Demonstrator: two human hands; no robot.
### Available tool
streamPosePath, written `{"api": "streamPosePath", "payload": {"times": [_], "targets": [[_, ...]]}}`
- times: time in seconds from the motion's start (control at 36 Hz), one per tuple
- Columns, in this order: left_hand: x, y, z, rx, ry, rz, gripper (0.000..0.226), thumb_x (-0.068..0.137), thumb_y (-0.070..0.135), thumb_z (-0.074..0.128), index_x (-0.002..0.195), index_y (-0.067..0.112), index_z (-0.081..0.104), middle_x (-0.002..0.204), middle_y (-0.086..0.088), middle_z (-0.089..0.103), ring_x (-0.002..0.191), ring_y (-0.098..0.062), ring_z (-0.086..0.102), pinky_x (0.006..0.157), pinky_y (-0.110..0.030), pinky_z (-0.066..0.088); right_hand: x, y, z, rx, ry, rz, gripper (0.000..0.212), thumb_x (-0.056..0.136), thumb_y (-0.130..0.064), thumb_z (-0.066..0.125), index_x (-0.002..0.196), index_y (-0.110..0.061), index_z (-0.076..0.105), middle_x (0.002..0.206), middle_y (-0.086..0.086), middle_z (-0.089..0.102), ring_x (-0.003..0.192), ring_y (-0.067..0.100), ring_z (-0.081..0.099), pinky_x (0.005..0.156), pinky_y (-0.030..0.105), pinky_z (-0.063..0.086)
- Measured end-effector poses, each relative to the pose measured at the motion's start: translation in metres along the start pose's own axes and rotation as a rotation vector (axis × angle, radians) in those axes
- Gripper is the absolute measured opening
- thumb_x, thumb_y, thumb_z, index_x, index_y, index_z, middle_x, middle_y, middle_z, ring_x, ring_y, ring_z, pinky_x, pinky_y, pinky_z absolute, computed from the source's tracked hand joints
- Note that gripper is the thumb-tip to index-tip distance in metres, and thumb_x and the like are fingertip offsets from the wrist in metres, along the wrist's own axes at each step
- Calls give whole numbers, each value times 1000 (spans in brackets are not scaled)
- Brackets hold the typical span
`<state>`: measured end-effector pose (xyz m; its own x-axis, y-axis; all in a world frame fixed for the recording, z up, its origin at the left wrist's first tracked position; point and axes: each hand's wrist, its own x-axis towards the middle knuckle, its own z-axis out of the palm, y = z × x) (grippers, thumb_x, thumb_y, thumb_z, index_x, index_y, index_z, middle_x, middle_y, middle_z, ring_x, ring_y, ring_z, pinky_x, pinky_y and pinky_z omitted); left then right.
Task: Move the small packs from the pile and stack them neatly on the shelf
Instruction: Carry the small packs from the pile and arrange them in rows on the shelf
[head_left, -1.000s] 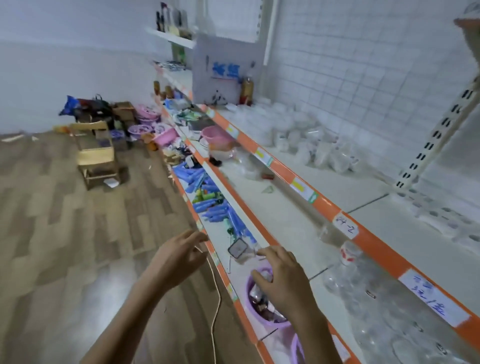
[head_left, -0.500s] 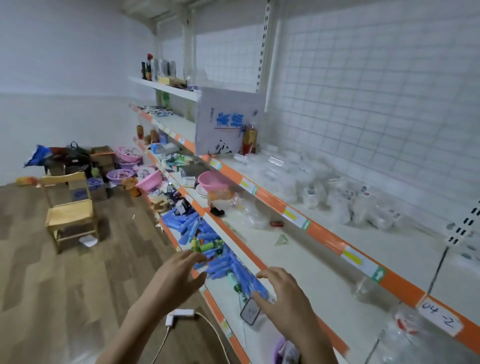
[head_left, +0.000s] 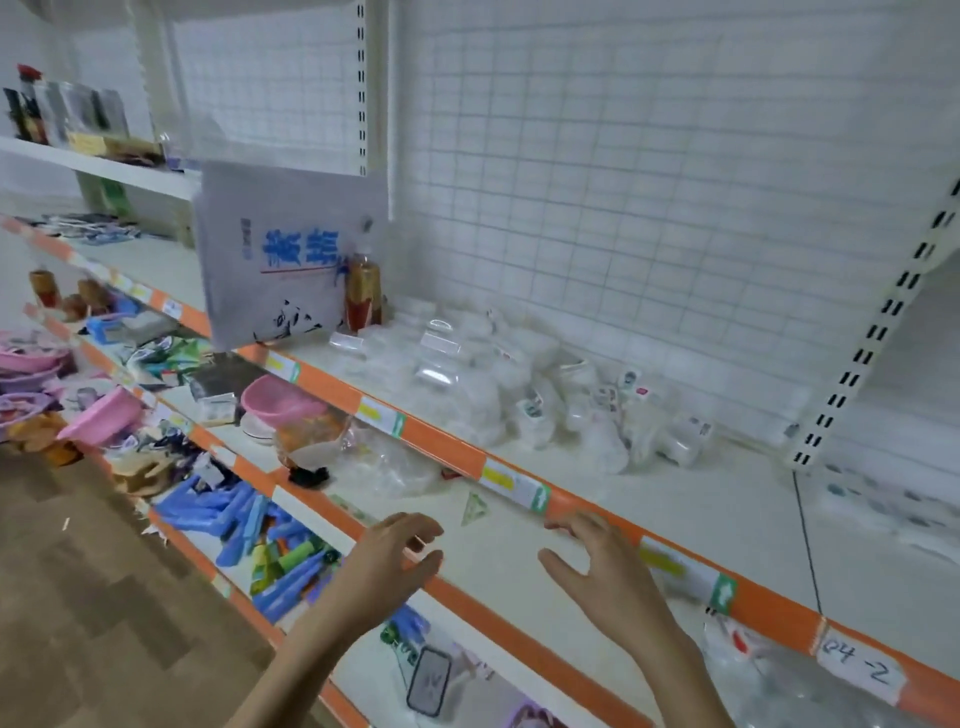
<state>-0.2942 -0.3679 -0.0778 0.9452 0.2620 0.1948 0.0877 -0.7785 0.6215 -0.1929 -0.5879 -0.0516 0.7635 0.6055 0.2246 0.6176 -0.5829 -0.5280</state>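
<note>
I judge I'm at the reach, nothing lifted yet. The shelf (head_left: 675, 499) with the orange edge carries the pile of small packs (head_left: 524, 395), a loose white heap against the grid back, well apart from me. My left hand (head_left: 384, 566) and right hand (head_left: 608, 566) hover apart, fingers spread, gripping nothing. Next I must reach up over the orange edge to that heap. A white bag (head_left: 280, 254) and a red bottle (head_left: 363, 291) stand just beside it.
</note>
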Motion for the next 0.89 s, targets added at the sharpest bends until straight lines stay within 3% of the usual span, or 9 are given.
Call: {"api": "streamPosePath", "payload": {"times": [0.14, 0.22, 0.33, 0.42, 0.5, 0.58, 0.64, 0.81, 0.89], "targets": [[89, 30, 10, -446, 0, -113, 12, 89, 14, 59, 100, 16, 63, 82, 3, 66, 72, -5, 62, 68, -22, 51, 78, 23, -18, 41, 138, 3, 26, 86, -26, 62, 112, -25, 59, 112, -11, 55, 108, 6, 50, 90, 21, 39], [142, 53, 16, -752, -70, -292, 24, 86, 14, 62, 106, -1, 60, 79, -4, 61, 70, -15, 60, 64, -24, 50, 130, 32, -29, 49, 183, 14, 27, 88, -19, 57, 115, -19, 59, 116, -2, 58, 110, 15, 53, 91, 26, 40], [195, 80, 21, -977, -181, -539, 20, 78, 16, 71, 85, 6, 55, 66, -4, 36, 57, -13, 39, 59, -20, 43, 194, 43, -33, 90, 165, 102, 30, 92, -9, 45, 120, -12, 56, 121, 5, 58, 113, 20, 53, 92, 27, 41], [220, 88, 33, -1140, -140, -715, 14, 84, 17, 64, 78, 10, 54, 69, -8, 42, 58, -18, 43, 47, -23, 37, 231, 46, -30, 6, 47, 177, 35, 95, -15, 44, 129, -12, 49, 131, 4, 52, 120, 21, 48, 86, 27, 37], [235, 98, 43, -1211, -68, -797, 12, 88, 20, 60, 82, 9, 59, 80, -7, 52, 73, -19, 51, 53, -24, 43, 252, 48, -23, -125, -101, 214, 42, 92, -17, 50, 132, -8, 41, 133, 14, 48, 118, 28, 48, 91, 32, 38], [248, 104, 46, -1289, -52, -863, 26, 92, 12, 53, 66, 9, 51, 67, -8, 48, 59, -18, 47, 46, -24, 45, 263, 50, -18, -293, -150, 223, 42, 91, -11, 49, 130, -7, 38, 124, 18, 52, 109, 31, 53, 88, 36, 42], [254, 104, 46, -1298, -57, -907, 29, 91, 12, 52, 62, 8, 48, 64, -8, 48, 57, -18, 47, 51, -28, 43, 267, 51, -18, -282, -151, 261, 42, 93, -12, 45, 133, -8, 34, 127, 19, 51, 111, 31, 52, 92, 37, 42], [264, 100, 46, -1352, -114, -960, 28, 92, 22, 50, 67, 9, 54, 66, -5, 56, 58, -16, 52, 32, -21, 39, 268, 55, -20, -209, -131, 357, 61, 90, -25, 53, 142, -14, 23, 128, 17, 51, 112, 32, 52, 87, 34, 40], [265, 101, 42, -1401, -231, -875, 33, 95, 17, 48, 64, 8, 50, 41, -4, 55, 37, -15, 54, 30, -18, 39, 264, 56, -27, -40, -13, 372, 63, 86, -26, 60, 139, -22, 27, 118, 13, 57, 101, 28, 56, 78, 29, 41]]}}
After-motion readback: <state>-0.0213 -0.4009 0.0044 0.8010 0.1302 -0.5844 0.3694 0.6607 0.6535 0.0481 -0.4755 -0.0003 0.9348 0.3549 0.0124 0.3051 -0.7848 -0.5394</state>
